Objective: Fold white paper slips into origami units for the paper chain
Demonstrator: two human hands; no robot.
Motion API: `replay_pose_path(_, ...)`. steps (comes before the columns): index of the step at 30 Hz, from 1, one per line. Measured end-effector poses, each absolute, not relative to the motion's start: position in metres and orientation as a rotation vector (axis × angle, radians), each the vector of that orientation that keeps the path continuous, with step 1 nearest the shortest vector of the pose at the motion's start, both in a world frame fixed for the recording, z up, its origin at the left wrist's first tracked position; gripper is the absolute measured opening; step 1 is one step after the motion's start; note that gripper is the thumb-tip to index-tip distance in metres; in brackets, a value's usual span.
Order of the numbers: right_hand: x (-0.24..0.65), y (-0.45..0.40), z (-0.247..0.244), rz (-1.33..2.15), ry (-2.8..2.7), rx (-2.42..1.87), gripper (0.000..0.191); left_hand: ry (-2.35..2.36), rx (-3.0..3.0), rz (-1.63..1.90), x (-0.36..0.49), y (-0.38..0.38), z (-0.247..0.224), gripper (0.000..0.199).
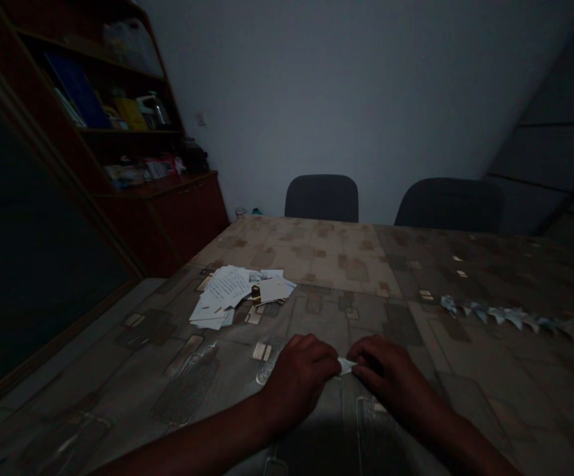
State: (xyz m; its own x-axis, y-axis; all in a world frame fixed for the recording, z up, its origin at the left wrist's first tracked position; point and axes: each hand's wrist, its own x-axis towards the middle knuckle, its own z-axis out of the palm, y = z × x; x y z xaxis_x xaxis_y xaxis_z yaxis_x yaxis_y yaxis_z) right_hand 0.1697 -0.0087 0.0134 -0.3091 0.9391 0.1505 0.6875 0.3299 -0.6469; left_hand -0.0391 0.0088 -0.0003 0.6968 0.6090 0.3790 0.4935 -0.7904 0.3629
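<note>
In the head view, a small white paper piece [346, 365] lies directly between the two hands, low over the near middle of the surface [317, 254]. Its visible part runs roughly left to right, from the fingertips of the left hand [301, 369] to those of the right hand [385, 365], so neither hand is clearly nearer. The left hand is curled closed on the paper's left end, hiding it. The right hand is narrow, thumb and forefinger bent around a small gap at the right tip; whether they pinch it I cannot tell. A loose paper pile [225, 291] lies far-left of the hands, and a row of folded pieces [510, 316] far-right.
</note>
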Motion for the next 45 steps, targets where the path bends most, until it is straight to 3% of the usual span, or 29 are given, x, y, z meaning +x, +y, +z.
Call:
replay_pose_path(15,0.153,-0.022,0.0,-0.132,-2.49,-1.141,0.014,1.157,2.701,0.674,-0.047,-0.01,-0.003,0.007)
replay_pose_path(20,0.154,-0.02,-0.011,-0.055,-2.412,-1.072,0.007,1.106,2.627,0.708,-0.047,-0.007,-0.004,0.009)
replay_pose_path(35,0.148,-0.015,-0.002,0.526,-2.318,-1.292,0.011,1.163,2.407,0.674,-0.056,-0.01,-0.006,0.009)
replay_pose_path(45,0.142,-0.011,-0.001,0.56,-2.259,-1.431,0.012,1.19,2.376,0.613,-0.054,-0.006,-0.001,0.005)
